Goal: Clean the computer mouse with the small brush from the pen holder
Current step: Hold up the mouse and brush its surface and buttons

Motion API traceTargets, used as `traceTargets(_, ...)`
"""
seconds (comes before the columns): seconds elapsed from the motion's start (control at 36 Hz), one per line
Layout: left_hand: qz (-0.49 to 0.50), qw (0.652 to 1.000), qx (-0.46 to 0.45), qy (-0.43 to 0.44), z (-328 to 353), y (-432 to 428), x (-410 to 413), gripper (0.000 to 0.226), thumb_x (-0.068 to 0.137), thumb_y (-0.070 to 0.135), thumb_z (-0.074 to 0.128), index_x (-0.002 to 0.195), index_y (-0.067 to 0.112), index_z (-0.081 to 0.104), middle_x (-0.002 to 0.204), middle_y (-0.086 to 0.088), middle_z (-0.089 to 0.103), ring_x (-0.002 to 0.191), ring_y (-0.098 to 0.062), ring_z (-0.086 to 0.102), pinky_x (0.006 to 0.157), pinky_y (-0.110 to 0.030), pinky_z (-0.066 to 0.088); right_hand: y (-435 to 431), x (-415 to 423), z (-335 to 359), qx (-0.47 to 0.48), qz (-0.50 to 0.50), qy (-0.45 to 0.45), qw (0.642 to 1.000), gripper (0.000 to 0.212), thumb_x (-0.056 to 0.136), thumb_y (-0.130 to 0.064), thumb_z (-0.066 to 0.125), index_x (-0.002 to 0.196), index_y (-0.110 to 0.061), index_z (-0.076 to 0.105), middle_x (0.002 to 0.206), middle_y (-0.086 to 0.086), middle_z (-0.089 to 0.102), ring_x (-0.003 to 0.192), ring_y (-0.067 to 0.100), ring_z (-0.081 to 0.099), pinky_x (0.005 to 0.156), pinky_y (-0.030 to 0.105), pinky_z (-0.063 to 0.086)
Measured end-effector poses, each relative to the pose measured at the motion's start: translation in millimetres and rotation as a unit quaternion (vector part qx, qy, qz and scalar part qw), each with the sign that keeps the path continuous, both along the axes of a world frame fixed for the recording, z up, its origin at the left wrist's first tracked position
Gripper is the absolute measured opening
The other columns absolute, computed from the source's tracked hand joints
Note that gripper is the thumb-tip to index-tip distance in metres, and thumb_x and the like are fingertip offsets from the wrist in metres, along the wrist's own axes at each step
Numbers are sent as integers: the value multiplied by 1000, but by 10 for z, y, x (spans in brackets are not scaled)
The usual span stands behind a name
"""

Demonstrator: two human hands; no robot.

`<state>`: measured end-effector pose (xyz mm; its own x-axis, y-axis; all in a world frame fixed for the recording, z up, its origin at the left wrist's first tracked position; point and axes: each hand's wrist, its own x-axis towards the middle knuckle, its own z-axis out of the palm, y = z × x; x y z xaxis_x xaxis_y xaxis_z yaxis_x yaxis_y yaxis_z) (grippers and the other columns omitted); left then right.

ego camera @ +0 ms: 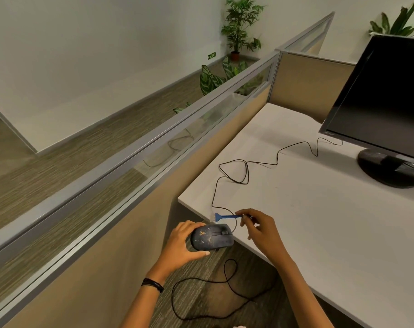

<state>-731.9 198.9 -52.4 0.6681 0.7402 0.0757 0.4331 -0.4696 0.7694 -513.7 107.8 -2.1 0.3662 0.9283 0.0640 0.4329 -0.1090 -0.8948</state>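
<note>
Left hand point(181, 245) grips the mouse point(211, 236) off the desk point(319, 209) corner, long axis left-right, buttons pointing right. Right hand point(258, 227) pinches the blue brush point(226, 217) just above it, horizontal, bristles left. White desk, monitor point(385, 98), beige partition point(135, 209), carpet.

Dark mouse point(211, 236) flecked with yellow specks; blue brush point(226, 217) with white bristles; white desk point(319, 221); black cable point(246, 172).
</note>
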Motion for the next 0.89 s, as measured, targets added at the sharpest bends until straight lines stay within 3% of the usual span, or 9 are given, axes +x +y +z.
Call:
traceTargets(0.17,-5,1000,4,3,-5,13,-3,65,66,43,79,123,29,51,113,11,52,109,-4,43,95,-30,40,0,22,10,-27,-7,-21,999,35,90,-8,49,78,-39,60,70,-14,62,67,12,58,63,35,55)
traceTargets(0.31,-2,1000,4,1,-10,17,13,66,66,43,80,123,28,51,113,10,53,108,-4,43,95,-28,39,8,25,42,-20,9,-19,1000,25,91,-10,50,90,-32,62,76,-16,62,73,12,61,67,35,56)
traceTargets(0.44,-5,1000,4,2,-17,33,17,65,67,44,78,123,30,50,113,11,52,108,-1,42,94,-25,38,14,40,53,-39,22,-30,999,33,89,-7,49,78,-36,61,70,-12,62,68,18,59,66,42,55)
traceTargets(0.61,-7,1000,4,-2,-29,45,25,65,66,48,77,123,33,49,112,13,51,107,5,39,92,-18,34,43,32,78,-11,24,-27,999,32,91,-9,51,85,-39,61,76,-20,61,74,2,59,65,29,55)
traceTargets(0.75,-6,1000,-1,-2,-35,58,23,66,65,47,78,123,29,51,112,11,52,107,4,40,92,-19,35,48,39,69,-20,29,-33,999,38,89,-7,50,78,-42,60,74,-19,62,73,1,59,64,23,53)
traceTargets(0.89,-7,1000,-2,0,-49,66,17,67,66,48,77,124,32,49,114,13,50,108,9,37,92,-16,33,66,22,87,6,27,-28,999,32,91,-10,51,88,-41,60,80,-19,63,76,4,60,63,23,54)
